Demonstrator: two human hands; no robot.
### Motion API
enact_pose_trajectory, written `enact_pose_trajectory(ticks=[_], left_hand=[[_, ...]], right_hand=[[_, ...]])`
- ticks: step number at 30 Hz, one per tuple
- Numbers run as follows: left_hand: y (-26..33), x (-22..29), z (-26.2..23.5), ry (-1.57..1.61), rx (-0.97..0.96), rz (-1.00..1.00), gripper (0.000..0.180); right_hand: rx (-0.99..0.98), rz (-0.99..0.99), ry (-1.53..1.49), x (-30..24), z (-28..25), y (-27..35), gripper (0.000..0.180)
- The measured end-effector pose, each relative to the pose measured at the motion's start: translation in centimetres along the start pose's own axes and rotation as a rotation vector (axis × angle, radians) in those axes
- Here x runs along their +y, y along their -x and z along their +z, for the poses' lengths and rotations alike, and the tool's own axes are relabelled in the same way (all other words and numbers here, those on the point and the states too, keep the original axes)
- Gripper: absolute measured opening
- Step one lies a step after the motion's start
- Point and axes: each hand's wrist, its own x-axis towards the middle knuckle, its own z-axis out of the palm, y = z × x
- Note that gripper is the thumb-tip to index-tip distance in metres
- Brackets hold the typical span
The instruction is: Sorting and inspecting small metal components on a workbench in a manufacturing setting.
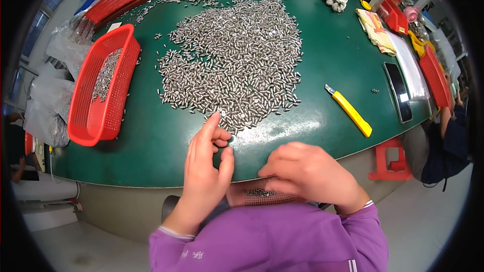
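Purple-sleeved, the left hand [207, 158], loosely open, adjoins metal pieces [237, 63] heaped on the worktop [327, 53]; apart from it, the right hand [310, 171] curls over a mesh basket [269, 200], its grip indeterminable. A red basket [122, 93] and yellow cutter [351, 113] flank the pieces.

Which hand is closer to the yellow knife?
Right. The right hand is over the near edge of the table, left of the yellow knife. The left hand is farther left, by the pile of metal pieces.
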Motion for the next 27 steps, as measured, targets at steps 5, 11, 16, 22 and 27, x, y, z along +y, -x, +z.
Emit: enact_pose_trajectory(ticks=[5, 11, 16, 22, 27], left_hand=[[-1.4, 0.8, 1.1, -0.093, -0.039, 0.057, 0.069], [-1.9, 0.6, 1.3, -0.035, -0.071, 0.085, 0.069], [-1.2, 0.8, 0.8, 0.026, -0.14, 0.05, 0.069], [-0.6, 1.2, 0.9, 0.024, -0.081, 0.038, 0.069], [-0.6, 1.0, 1.0, -0.004, -0.079, 0.09, 0.069]], right_hand=[[0.362, 0.101, 0.216, 1.2, 0.4, -2.7, 0.02], [0.364, 0.054, 0.25, 2.2, 1.8, -3.9, 0.011], [0.304, 0.048, 0.207, 1.6, 1.5, -2.8, 0.012], [0.286, 0.022, 0.167, 1.4, 1.4, -2.5, 0.015], [0.312, -0.002, 0.136, 1.4, 1.5, -2.5, 0.018]])
